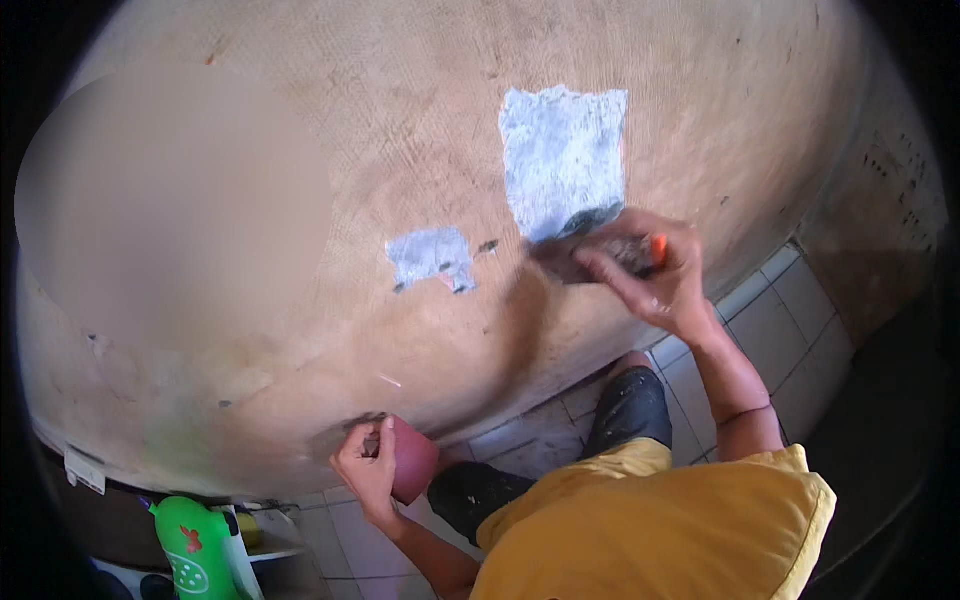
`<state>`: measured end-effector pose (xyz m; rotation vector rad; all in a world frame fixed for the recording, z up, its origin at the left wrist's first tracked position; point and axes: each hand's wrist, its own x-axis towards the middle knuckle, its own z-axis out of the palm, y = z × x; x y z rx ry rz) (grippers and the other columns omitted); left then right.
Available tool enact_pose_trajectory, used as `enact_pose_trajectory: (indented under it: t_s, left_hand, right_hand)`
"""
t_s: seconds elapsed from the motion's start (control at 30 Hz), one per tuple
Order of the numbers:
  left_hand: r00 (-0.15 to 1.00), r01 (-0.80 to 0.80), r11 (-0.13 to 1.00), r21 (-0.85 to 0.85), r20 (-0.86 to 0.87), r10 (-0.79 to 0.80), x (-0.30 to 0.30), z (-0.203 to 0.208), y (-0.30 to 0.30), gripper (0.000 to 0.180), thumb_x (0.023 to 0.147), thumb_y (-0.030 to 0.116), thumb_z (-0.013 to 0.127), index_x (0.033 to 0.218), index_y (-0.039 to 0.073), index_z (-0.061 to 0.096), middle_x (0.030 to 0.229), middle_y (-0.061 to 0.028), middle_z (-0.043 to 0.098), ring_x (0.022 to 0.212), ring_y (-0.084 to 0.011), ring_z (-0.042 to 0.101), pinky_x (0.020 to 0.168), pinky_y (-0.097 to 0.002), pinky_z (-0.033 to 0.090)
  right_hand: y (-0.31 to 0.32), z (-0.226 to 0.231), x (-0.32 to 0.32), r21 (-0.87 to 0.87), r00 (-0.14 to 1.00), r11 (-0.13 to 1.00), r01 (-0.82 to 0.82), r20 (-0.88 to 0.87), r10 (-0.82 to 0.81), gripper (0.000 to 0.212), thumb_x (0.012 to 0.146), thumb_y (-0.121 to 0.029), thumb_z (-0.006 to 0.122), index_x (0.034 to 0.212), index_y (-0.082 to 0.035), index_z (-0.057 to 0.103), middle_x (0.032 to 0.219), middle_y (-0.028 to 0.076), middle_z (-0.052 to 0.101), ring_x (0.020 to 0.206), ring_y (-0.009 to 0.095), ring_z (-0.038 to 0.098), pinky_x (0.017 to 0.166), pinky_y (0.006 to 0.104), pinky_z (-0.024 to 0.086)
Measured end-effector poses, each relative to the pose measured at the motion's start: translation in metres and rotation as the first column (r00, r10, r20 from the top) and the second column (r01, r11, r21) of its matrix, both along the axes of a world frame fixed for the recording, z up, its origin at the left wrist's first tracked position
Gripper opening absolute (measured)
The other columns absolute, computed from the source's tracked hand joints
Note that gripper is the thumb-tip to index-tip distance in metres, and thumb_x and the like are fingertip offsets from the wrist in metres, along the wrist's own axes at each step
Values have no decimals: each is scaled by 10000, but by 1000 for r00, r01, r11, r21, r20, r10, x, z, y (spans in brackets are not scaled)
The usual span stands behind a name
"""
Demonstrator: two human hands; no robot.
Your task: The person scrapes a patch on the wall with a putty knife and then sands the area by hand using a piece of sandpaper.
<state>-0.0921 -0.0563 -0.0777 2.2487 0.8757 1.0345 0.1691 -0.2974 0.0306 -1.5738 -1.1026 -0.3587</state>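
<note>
My right hand (665, 265) is closed around a small tool with an orange end (658, 249), its working edge blurred by motion. The tool is at the wall, just under a large rough whitish patch (565, 155). Dark grey, wet-looking paste (592, 220) covers the patch's lower edge. Lower down and to the left, my left hand (370, 465) grips a reddish-pink cup-like container (414, 462) close to the wall. Its inside cannot be seen. A smaller whitish patch (432, 252) with dark specks lies on the wall between the two hands.
The tan wall (420, 150) fills most of the view, with a round area blurred at left. White floor tiles (775, 330) run along its foot. At lower left, a green toy-like object (190, 545) stands beside a white shelf (270, 540).
</note>
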Motion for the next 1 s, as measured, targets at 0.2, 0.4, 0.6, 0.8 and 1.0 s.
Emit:
enact_pose_trajectory:
  t_s: [0.2, 0.4, 0.6, 0.8, 1.0]
  left_hand:
    - [993, 95, 994, -55, 73, -91, 16, -10, 26, 301, 800, 124, 668, 587, -16, 508, 506, 6, 430, 494, -52, 372, 458, -247, 298]
    - [982, 140, 984, -111, 141, -123, 19, -10, 27, 372, 811, 99, 659, 536, -20, 438, 488, 45, 373, 503, -39, 310, 454, -240, 259]
    - [984, 154, 977, -146, 116, -138, 12, -13, 33, 345, 794, 87, 676, 536, -53, 495, 480, 41, 408, 504, -34, 332, 462, -222, 277]
    - [981, 157, 985, -76, 126, -147, 15, -13, 32, 463, 834, 119, 641, 510, 43, 319, 493, 61, 305, 485, -37, 264, 431, -255, 194]
    - [982, 162, 985, -50, 108, -156, 17, -8, 32, 461, 832, 110, 636, 510, 45, 313, 492, 60, 299, 483, -40, 256, 429, -261, 188]
  right_hand:
    - [-10, 14, 9, 28, 998, 999, 21, 62, -23, 93, 729, -45, 716, 805, -35, 662, 747, 71, 655, 657, 144, 634, 596, 253, 501]
    - [-8, 18, 4, -50, 978, 998, 25, 208, -14, 117, 715, -18, 715, 820, -44, 669, 744, 72, 650, 640, 152, 634, 551, 256, 486]
    - [-13, 20, 6, -73, 987, 997, 35, 159, -24, 125, 715, 2, 703, 823, -51, 671, 737, 75, 646, 639, 158, 636, 553, 253, 484]
    - [-7, 15, 10, -27, 982, 1000, -8, 188, 13, 145, 694, 12, 719, 826, -16, 666, 680, 85, 628, 593, 130, 611, 506, 236, 458]
    - [-6, 14, 8, -8, 986, 1000, 6, 165, -4, 114, 705, 3, 712, 806, -31, 671, 684, 73, 635, 609, 136, 634, 518, 240, 480]
